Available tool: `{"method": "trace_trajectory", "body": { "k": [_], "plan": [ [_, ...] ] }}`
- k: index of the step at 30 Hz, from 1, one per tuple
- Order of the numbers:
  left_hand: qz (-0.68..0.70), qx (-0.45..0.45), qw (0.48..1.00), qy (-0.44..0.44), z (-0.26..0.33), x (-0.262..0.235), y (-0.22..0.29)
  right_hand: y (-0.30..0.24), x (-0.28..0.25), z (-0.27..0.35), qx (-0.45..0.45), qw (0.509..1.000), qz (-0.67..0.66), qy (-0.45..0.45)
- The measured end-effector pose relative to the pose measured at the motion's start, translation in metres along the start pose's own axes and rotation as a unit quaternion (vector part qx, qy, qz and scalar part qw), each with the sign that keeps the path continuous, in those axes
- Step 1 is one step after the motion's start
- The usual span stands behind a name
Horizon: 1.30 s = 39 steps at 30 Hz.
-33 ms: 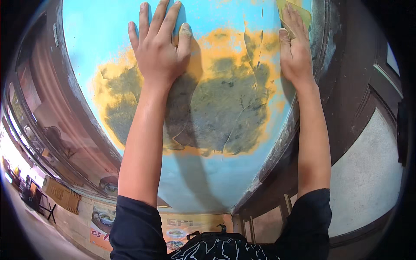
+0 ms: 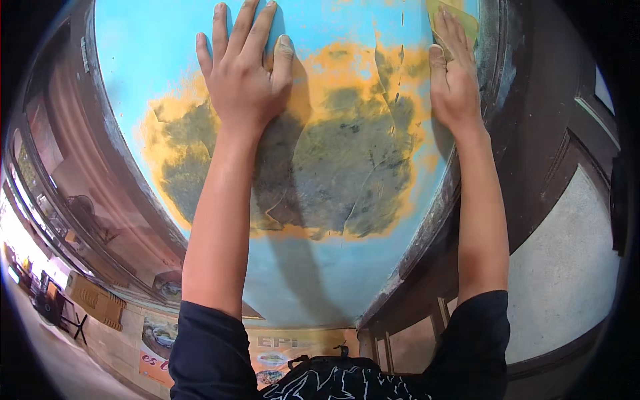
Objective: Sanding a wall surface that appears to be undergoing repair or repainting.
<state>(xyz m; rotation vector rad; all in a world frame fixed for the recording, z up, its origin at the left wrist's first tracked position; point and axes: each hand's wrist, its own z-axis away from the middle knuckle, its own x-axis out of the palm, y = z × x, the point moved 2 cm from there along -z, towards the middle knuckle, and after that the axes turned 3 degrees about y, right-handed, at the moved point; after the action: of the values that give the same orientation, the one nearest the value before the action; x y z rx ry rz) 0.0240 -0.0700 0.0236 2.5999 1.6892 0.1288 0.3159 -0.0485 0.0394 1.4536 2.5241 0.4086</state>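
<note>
**Two hands on a worn blue painted panel**

Head view.

- Blue panel: a light blue painted surface filling the upper middle of the picture. A large patch in its centre is worn to grey-green with an orange-yellow border; thin cracks run through it.
- Left hand: laid flat, palm against the panel at the upper left edge of the worn patch. Its fingers are spread and straight, pointing up; nothing is held. Its shadow falls on the patch to the right of the wrist.
- Right hand: flat against the panel near its right edge, fingers close together and pointing up, pressing a yellowish sheet to the surface. Only the sheet's upper part shows beyond the fingertips; what kind of sheet it is cannot be told.
- Dark frame: a weathered dark border along the panel's right side, just beside the right forearm.
- Dark sleeves: on both upper arms, at the lower edge.
- Street: far lower left, with a storefront banner, well apart from the hands.
</note>
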Motion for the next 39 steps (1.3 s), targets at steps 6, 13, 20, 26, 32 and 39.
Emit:
{"method": "trace_trajectory", "body": {
  "k": [6, 13, 20, 26, 32, 39],
  "plan": [
    [0.007, -0.008, 1.0, -0.007, 0.001, 0.001, 0.005, -0.006, 0.003, 0.051, 0.029, 1.0, -0.006, -0.001],
    [0.002, 0.011, 1.0, 0.01, 0.002, 0.006, -0.003, 0.002, 0.003, 0.005, 0.024, 1.0, 0.004, 0.001],
    [0.001, 0.007, 1.0, -0.003, -0.001, 0.001, -0.003, -0.014, 0.011, 0.042, 0.024, 0.999, 0.039, 0.016],
    [-0.002, 0.007, 1.0, -0.017, -0.003, 0.001, -0.006, -0.004, 0.01, 0.003, -0.01, 0.999, 0.041, 0.028],
    [0.002, 0.033, 0.999, 0.002, -0.001, -0.001, -0.009, -0.014, 0.012, 0.015, 0.008, 0.999, 0.037, 0.017],
    [-0.014, 0.026, 1.0, -0.004, -0.003, -0.005, -0.011, -0.029, 0.016, 0.022, 0.01, 0.999, 0.04, 0.006]
  ]
}}
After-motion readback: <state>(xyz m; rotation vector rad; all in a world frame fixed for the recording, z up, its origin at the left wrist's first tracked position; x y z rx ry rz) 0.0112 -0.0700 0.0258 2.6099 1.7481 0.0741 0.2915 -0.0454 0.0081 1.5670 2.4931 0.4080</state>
